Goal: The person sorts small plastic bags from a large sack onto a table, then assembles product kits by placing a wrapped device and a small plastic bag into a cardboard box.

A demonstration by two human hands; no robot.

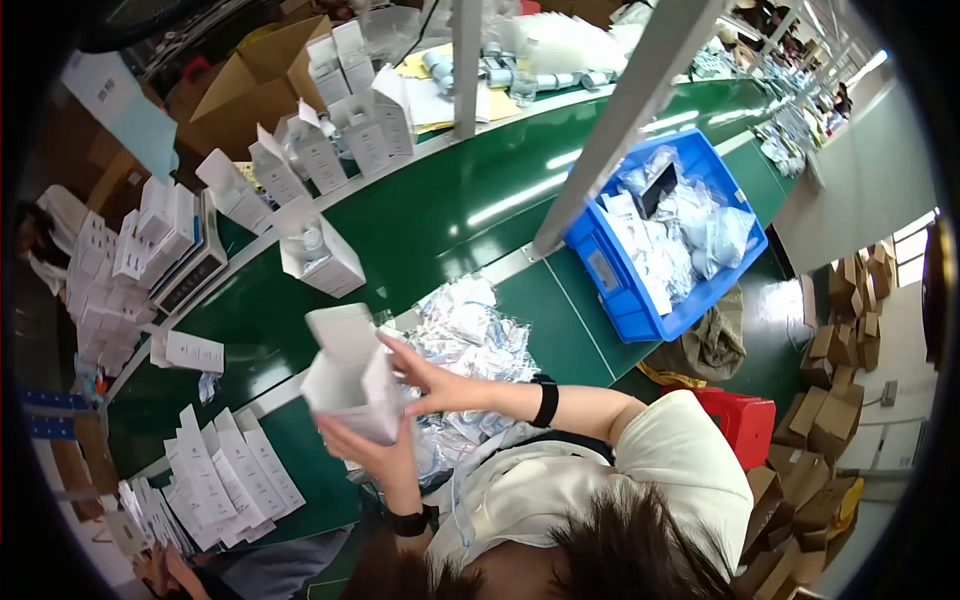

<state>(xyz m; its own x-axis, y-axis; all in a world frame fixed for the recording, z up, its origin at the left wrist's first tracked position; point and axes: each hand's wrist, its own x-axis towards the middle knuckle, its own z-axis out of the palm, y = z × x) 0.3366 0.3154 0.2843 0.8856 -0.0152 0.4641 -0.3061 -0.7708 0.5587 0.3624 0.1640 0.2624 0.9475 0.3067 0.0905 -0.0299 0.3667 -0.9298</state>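
Between my two hands is an open white carton point(350, 390) with its top flap standing up. My left hand point(375, 455) supports it from below and the near side, fingers wrapped against the wall. My right hand point(428, 378) grips its right side near the upper edge. Whether anything lies inside the carton cannot be seen. Just right of it, a heap of small clear-wrapped packets point(470, 335) covers part of the green table. Beyond the carton, another open white box point(325, 262) stands on the green conveyor belt point(410, 225) with a whitish item inside.
A blue crate point(610, 292) full of bagged items sits to the right. Flattened white cartons point(225, 480) lie at the left. Open boxes point(320, 150) line the belt's far edge, beside stacked cartons point(100, 290). A metal post point(625, 125) rises near the crate. Another person's hands point(170, 570) show lower left.
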